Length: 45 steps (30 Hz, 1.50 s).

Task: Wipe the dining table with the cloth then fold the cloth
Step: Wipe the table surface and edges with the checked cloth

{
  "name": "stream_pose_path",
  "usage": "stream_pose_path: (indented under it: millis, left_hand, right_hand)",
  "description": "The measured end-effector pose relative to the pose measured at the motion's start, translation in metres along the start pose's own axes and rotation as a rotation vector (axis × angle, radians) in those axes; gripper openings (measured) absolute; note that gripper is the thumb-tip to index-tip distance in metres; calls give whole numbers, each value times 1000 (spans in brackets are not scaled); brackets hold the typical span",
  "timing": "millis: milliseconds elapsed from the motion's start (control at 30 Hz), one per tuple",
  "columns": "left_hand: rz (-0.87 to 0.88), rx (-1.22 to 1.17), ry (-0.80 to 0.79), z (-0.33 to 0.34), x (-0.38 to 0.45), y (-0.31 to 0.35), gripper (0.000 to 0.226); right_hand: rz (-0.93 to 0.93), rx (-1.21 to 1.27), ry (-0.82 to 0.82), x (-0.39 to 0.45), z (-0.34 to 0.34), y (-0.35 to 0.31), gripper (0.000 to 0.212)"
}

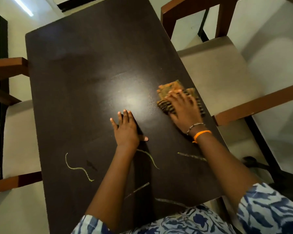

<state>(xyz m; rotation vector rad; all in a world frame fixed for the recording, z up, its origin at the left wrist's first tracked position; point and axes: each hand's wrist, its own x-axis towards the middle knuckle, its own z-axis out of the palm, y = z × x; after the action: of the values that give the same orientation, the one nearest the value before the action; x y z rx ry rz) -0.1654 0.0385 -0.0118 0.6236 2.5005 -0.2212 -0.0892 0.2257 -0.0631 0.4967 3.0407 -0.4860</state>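
Note:
A dark brown dining table (85,68) fills the middle of the view. An orange and green striped cloth (172,88) lies bunched near the table's right edge. My right hand (183,110) presses flat on the cloth, fingers spread, and looks blurred. My left hand (125,129) rests palm down on the bare tabletop, to the left of the cloth, holding nothing. Several pale chalk-like lines (78,168) mark the near part of the table, on both sides of my arms.
A wooden chair with a beige seat (216,70) stands along the table's right side. Another chair (15,137) stands at the left side. The floor around is pale. A bright light reflection sits on the tabletop just beyond my left hand.

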Motion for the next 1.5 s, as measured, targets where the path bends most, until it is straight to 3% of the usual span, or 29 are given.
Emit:
stream_pose_path:
  millis: [133,367,600,767,967,1133,1400,1500]
  left_hand:
    - [3,-3,20,3,1,0,118]
    - [1,-80,48,10,3,-3,118]
    - [16,-133,134,23,-16,-22,95]
    - [-28,-217,66,26,-37,-53,120]
    - [-31,-178,40,28,-52,-89,117]
    - [-29,-147,15,41,-57,-108,111]
    - [-57,-128,94,52,-64,-126,116]
    - [-66,-136,96,55,-72,-141,117]
  right_hand:
    - [243,11,63,-3,-14,45,56]
    - [301,12,84,-8,-2,3,55]
    - [-14,18,-76,-34,37,-117,59]
    - [-156,-80,-104,-31,23,-81,63]
    - [259,-60,39,-29,-5,15,59]
    - [394,6,117,-29,11,-26,56]
    - [-5,48,1,-41,71,-207,61]
    - [-132,10,-87,-45,77,-230,62]
